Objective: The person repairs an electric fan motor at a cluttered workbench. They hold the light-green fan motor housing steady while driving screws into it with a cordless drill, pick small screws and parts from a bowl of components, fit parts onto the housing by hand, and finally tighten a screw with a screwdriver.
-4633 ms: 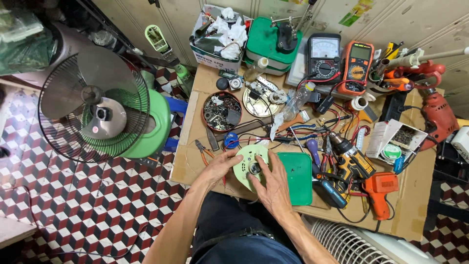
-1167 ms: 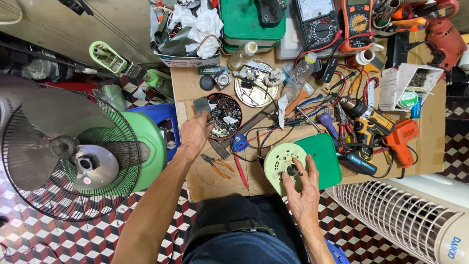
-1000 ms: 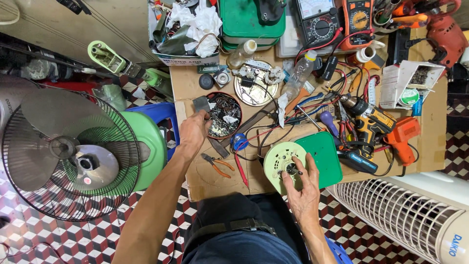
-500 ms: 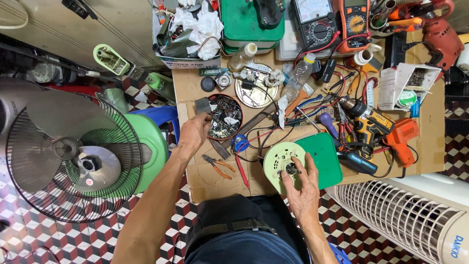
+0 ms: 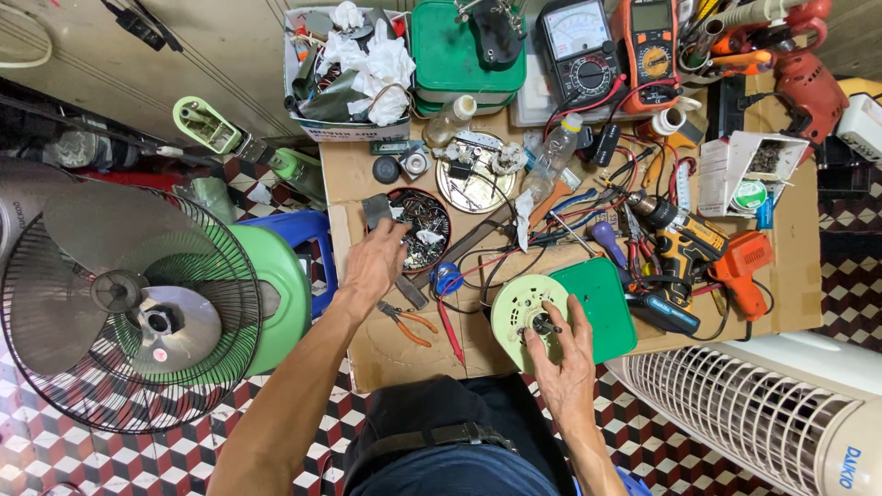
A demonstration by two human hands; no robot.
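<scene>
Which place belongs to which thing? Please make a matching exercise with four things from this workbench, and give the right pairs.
Things:
1. left hand
2. right hand
3. orange-handled pliers
4. orange drill

Places:
A. on the pale green round part
B. at the right side of the bench, beside the yellow and black drill
C. at the round dish of small metal parts
D. on the cardboard, just below the left hand

Pairs: 1-C, 2-A, 3-D, 4-B

Head camera looks straight down, fairly high, onto the workbench (image 5: 367, 174).
</scene>
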